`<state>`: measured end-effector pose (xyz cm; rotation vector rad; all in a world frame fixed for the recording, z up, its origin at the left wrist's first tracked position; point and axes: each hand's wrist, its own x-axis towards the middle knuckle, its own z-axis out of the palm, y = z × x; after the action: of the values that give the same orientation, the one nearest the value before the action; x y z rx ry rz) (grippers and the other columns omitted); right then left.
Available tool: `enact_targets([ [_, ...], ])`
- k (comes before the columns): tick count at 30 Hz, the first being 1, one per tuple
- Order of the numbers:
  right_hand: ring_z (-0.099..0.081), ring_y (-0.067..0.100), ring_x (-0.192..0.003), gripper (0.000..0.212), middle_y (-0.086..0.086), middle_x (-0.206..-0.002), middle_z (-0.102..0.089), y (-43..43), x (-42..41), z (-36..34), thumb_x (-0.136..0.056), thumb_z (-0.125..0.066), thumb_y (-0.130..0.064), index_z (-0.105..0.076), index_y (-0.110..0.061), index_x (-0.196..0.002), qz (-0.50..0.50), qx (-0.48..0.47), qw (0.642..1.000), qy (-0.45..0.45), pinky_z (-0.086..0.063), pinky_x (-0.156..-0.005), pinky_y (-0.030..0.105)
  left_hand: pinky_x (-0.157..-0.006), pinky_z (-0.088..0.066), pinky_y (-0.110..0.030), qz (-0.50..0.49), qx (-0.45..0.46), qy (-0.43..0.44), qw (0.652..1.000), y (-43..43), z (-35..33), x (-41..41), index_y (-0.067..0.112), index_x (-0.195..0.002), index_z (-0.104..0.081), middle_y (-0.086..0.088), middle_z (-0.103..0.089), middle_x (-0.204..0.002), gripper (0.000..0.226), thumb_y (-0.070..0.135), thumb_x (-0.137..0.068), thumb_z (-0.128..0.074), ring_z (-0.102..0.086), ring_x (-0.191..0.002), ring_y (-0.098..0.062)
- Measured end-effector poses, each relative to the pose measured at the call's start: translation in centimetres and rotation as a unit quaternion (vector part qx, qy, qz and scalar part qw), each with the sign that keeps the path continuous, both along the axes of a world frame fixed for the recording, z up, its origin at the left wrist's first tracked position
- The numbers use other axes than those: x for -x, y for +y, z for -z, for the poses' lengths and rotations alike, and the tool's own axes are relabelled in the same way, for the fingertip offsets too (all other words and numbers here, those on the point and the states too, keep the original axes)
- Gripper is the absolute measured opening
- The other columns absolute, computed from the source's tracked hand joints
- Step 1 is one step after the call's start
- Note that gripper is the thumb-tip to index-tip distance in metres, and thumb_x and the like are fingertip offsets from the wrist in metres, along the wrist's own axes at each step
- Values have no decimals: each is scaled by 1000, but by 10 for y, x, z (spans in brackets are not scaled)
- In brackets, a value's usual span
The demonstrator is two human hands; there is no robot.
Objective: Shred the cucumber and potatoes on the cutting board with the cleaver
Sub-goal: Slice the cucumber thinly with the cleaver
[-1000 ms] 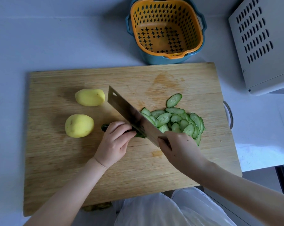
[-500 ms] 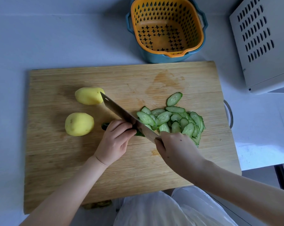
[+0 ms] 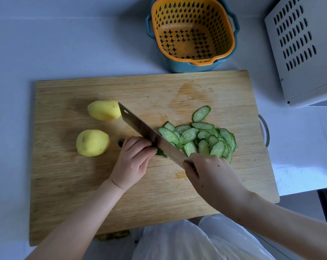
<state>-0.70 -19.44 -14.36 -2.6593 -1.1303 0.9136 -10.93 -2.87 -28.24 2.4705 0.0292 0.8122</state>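
Note:
On the wooden cutting board (image 3: 83, 194) my left hand (image 3: 133, 162) curls over a short dark green cucumber stub (image 3: 121, 143), mostly hidden under my fingers. The cleaver (image 3: 149, 135) stands edge down against my left knuckles, its handle gripped by my right hand (image 3: 209, 177). Several oval cucumber slices (image 3: 200, 137) lie in an overlapping pile right of the blade. Two peeled yellow potatoes sit at the left: one (image 3: 104, 110) touching the blade's tip, the other (image 3: 92, 142) nearer me.
An orange colander inside a blue basin (image 3: 191, 32) stands just behind the board. A white vented appliance (image 3: 305, 47) fills the right rear corner. A metal handle (image 3: 264, 131) shows at the board's right edge. A plastic bag (image 3: 196, 241) and some peelings (image 3: 113, 235) are at the front.
The cleaver came down from a raised, tilted position and cut, then lifted slightly; the slice pile grew by a piece. My left hand stayed on the cucumber stub.

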Motion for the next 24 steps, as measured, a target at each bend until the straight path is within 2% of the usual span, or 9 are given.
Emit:
enact_targets([
  [6, -33, 9, -46, 32, -7, -58, -37, 5, 2, 1, -99, -31, -32, -33, -20, -69, -6, 11, 1000, -10, -19, -42, 22, -91, -35, -23, -2, 3, 2, 1000, 0, 1, 0, 13, -94, -57, -1, -54, -99, 6, 8, -90, -58, -52, -91, -21],
  [11, -34, 14, -47, 26, -5, -58, -37, 14, 6, 27, -99, -31, -30, -39, -16, -79, -3, 11, 1000, -13, -23, -42, 24, -89, -40, -27, -10, 10, 12, 1000, -1, 0, 1, 2, -85, -69, -9, -63, -93, 10, 6, -89, -60, -55, -91, -23],
  [14, -35, 14, -46, 28, -5, -56, -37, 12, 4, 37, -98, -34, -29, -39, -15, -74, 13, 3, 1000, 8, -25, -43, 26, -86, -48, -35, -15, 29, 26, 999, 0, -1, 2, 0, -85, -68, -10, -63, -96, 7, 4, -87, -62, -57, -92, -26],
  [16, -35, 14, -45, 35, -4, -53, -37, 8, 0, 33, -97, -37, -28, -35, -18, -64, 28, -12, 999, 21, -26, -43, 25, -87, -49, -37, -8, 44, 28, 999, 0, -1, 3, 0, -88, -67, -12, -64, -96, 7, 1, -87, -60, -58, -92, -27],
  [20, -29, 11, -43, 41, -6, -51, -34, 3, -2, 8, -97, -37, -28, -24, -24, -58, 19, -12, 1000, 9, -19, -42, 22, -91, -45, -31, 11, 52, 9, 999, 2, -1, 3, 8, -95, -59, -5, -57, -99, 12, -1, -88, -56, -56, -92, -25],
  [24, -32, 10, -45, 39, -6, -56, -37, 4, 1, -4, -98, -32, -32, -23, -25, -61, -2, 11, 1000, 1, -21, -42, 22, -91, -42, -26, 6, 43, -4, 999, 2, 1, 3, 9, -94, -59, -8, -61, -93, 11, 0, -87, -57, -56, -89, -24],
])
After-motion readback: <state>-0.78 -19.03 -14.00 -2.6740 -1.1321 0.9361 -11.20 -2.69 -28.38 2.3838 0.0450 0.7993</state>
